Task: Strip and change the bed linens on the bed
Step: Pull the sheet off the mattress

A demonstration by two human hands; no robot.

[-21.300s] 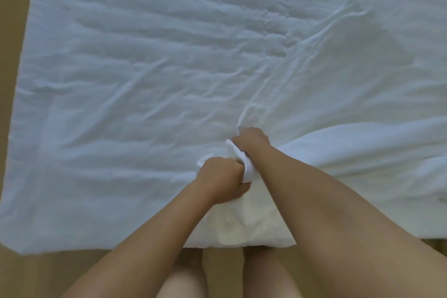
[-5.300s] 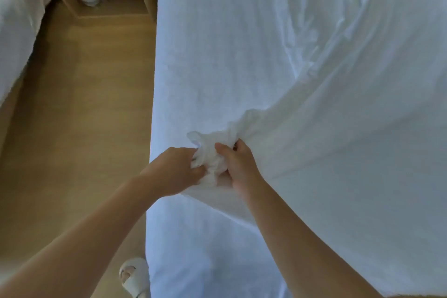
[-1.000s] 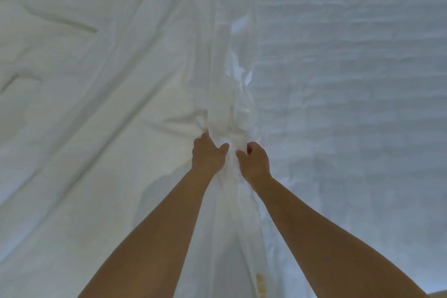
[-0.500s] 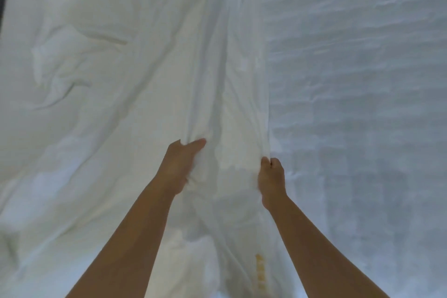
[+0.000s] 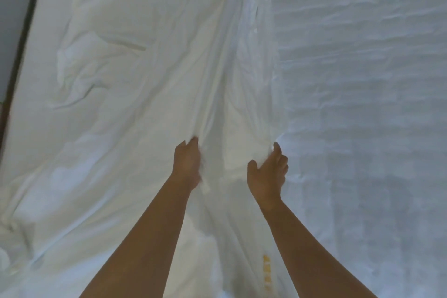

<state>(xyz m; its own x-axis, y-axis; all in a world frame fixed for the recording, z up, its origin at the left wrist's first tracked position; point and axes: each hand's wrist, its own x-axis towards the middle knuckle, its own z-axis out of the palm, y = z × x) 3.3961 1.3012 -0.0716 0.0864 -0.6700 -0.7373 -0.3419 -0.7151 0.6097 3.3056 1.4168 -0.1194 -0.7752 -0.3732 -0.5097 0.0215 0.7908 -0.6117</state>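
Observation:
A white sheet (image 5: 125, 94) lies crumpled over the left and middle of the bed, its edge running up the centre. To the right shows the quilted white mattress surface (image 5: 362, 104). My left hand (image 5: 187, 167) grips a fold of the sheet. My right hand (image 5: 267, 174) holds the sheet's edge a little to the right, fingers curled into the cloth. The stretch of sheet between the two hands is pulled fairly flat. A yellow printed mark (image 5: 266, 266) sits on the cloth near my right forearm.
The bed's left edge meets a dark strip and a grey floor or wall (image 5: 14, 19) at the far left. White cloth fills nearly all of the view.
My hands have moved apart along the sheet, spreading the bunched edge wider. The view has drifted slightly, showing more of the bed's left edge.

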